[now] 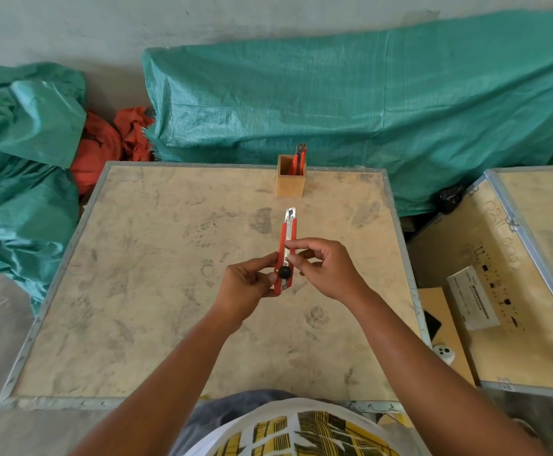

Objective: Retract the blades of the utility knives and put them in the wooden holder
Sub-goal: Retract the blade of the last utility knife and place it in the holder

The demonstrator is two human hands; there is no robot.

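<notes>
On the plywood crate top (pixel 170 291), the wooden holder (pixel 290 184) waits at the far edge with other knives already standing in it, while the left hand (pixel 249 286) clamps the red utility knife (pixel 286 250) steady, tip pointing away, so the right hand (pixel 326 269) can pinch at its slider

Left hand (pixel 249 284) gripping; right hand (pixel 327 268) pinching; forearms extended forward.

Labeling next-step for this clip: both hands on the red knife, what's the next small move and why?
Probably carry the red utility knife forward and drop it into the wooden holder. No blade seems to project past its metal tip, though that is hard to confirm. The left hand grips the base, the right hand pinches the middle, and the holder already has knives in it.
</notes>
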